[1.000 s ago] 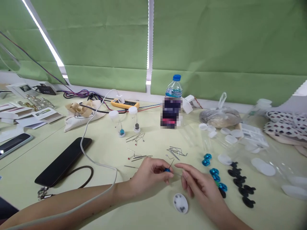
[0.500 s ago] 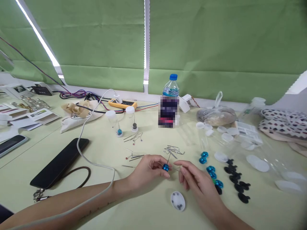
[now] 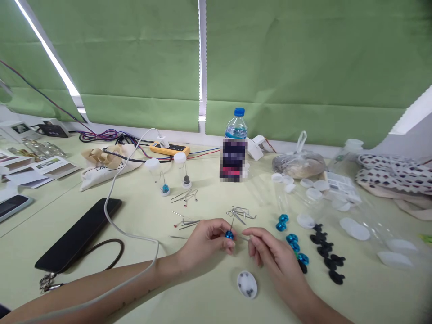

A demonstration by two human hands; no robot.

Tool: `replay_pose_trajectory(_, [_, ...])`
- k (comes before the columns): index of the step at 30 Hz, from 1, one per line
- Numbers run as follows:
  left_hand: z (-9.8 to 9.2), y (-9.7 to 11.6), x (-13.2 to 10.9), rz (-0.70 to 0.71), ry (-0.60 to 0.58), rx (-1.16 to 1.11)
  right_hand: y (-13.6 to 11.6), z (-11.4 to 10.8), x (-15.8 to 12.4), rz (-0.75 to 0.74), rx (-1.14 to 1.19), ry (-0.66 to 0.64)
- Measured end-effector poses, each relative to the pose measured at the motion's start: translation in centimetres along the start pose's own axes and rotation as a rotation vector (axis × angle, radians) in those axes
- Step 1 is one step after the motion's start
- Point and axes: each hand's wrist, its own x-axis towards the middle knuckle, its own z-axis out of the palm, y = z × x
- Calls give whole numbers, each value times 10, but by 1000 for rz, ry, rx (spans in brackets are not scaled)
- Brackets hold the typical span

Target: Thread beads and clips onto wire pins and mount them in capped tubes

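My left hand (image 3: 211, 238) pinches a shiny blue ball (image 3: 229, 235) between thumb and fingers. A thin metal stem (image 3: 232, 221) stands up from the ball, tilted slightly right. Just to the right, my right hand (image 3: 275, 256) is closed on a thin metal rod (image 3: 243, 238) that points toward the ball. Whether its tip touches the ball I cannot tell. Below the hands lies a round white cap (image 3: 247, 283) with several tiny dark parts in it. Behind them is a pile of thin bent metal rods (image 3: 241, 212).
Right of my right hand lie shiny blue pieces (image 3: 293, 245) and flat black pieces (image 3: 326, 247). Two clear tubes (image 3: 184, 173) with white caps stand behind, near a bottle (image 3: 236, 135). A white cable (image 3: 135, 234) crosses over my left forearm beside a black phone-like slab (image 3: 79, 234).
The whole view has shifted slightly. Against the ball, the right hand and its thin rod have come a little closer. The left hand keeps its pinch on the ball.
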Motion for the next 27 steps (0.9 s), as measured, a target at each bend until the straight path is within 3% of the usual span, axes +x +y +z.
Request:
replay_pose_trajectory(10, [-3, 7, 0, 76, 8, 61, -2, -2, 9, 97, 123, 61])
replay_pose_trajectory(17, [-7, 3, 0, 166, -18, 45, -3, -2, 8, 92, 153, 52])
replay_pose_trajectory(27, [-4, 5, -1, 151, -34, 129, -5, -5, 8, 48, 104, 40])
